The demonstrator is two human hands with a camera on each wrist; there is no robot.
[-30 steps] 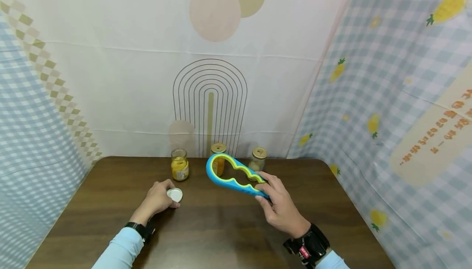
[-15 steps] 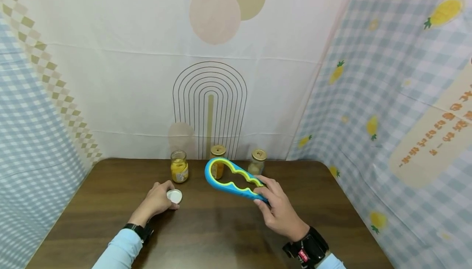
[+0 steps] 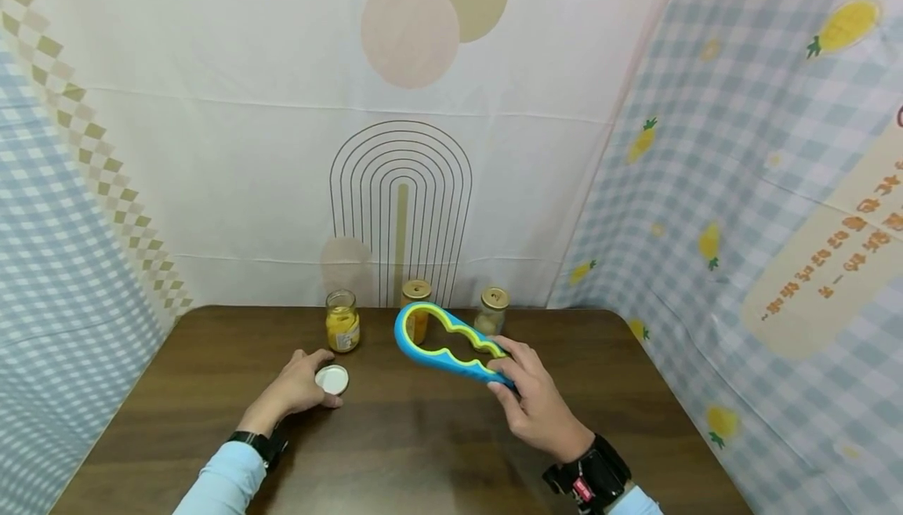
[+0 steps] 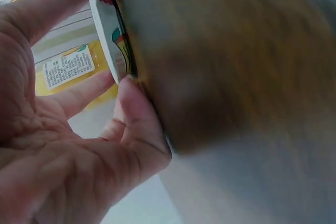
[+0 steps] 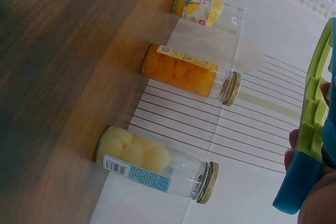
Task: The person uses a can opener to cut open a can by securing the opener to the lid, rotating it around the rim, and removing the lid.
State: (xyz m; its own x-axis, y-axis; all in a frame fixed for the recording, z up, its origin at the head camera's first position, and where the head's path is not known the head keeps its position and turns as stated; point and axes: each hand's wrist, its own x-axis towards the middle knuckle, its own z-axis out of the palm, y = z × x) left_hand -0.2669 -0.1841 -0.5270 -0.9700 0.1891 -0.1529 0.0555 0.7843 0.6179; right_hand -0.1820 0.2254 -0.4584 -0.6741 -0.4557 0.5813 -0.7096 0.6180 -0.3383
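My left hand is at the left of the table, its thumb and fingers spread about a white jar lid. In the left wrist view the lid lies close to the table surface, with the thumb tip right at its edge. An uncapped glass jar of yellow fruit stands just beyond the left hand. My right hand grips one end of a blue and lime-green jar opener, raised over the table. The opener's looped end overlaps a capped jar of orange fruit in the head view.
A capped jar of pale fruit stands to the right of the orange one, near the back edge of the brown wooden table. A printed white cloth hangs behind, with blue checked cloths at both sides.
My left hand has drawn slightly left and its fingers have spread, so more of the lid shows. The right hand and jar opener have stayed nearly still. The head view has shifted slightly.
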